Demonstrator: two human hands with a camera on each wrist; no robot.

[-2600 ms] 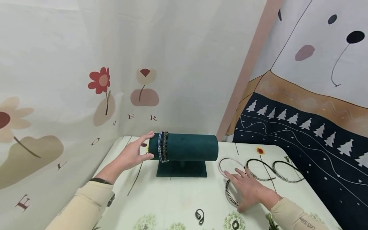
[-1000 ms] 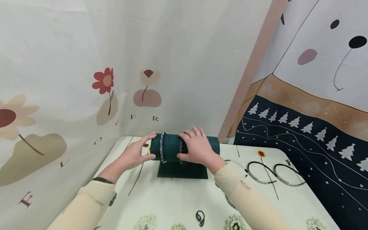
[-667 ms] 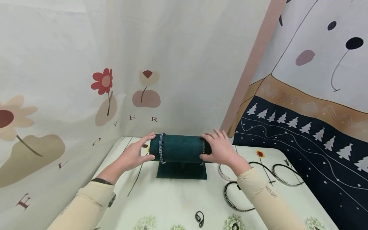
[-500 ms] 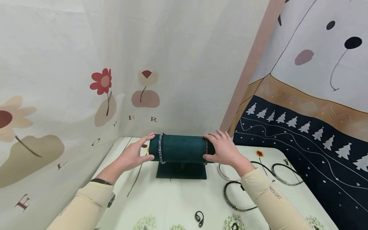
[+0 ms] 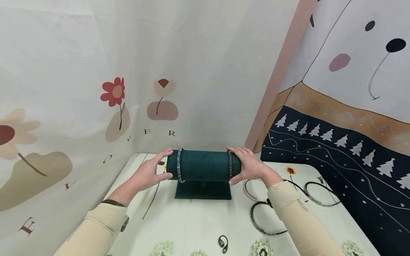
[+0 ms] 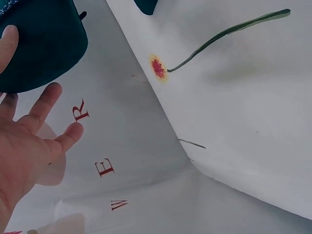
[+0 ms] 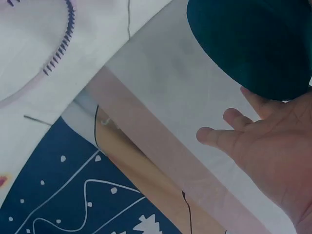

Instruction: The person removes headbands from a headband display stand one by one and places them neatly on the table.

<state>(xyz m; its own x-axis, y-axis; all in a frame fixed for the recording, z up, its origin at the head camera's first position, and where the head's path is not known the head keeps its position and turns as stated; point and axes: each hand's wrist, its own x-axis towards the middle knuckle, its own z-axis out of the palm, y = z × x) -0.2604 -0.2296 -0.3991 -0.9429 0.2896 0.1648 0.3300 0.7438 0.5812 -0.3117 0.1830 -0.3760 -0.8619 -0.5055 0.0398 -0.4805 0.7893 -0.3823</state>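
A dark green cylindrical headband stand (image 5: 203, 165) rests on its flat base at the table's back. My left hand (image 5: 148, 176) grips its left end, thumb in front and fingertips on top; in the left wrist view the other fingers (image 6: 46, 100) are spread. A blue beaded headband (image 5: 179, 165) sits on the roll close to that hand. Around the right end is a dark beaded headband (image 5: 230, 164). My right hand (image 5: 251, 165) spans it, holding its front edge with the thumb and its top with the fingers. In the right wrist view, further fingers (image 7: 219, 137) stick out past the roll's end.
On the table to the right lie several headbands: a black toothed one (image 5: 254, 218), a pale pink one (image 5: 248, 192), and a dark one (image 5: 315, 201) farther right. A black earphone (image 5: 223, 244) lies near the front. Printed curtains (image 5: 205, 71) hang behind the table.
The dark headband went from beside the blue one to the roll's right end, carried by my right hand, which came over from the table. Lately its fingers have shifted to the band's edges. Left hand unmoved.
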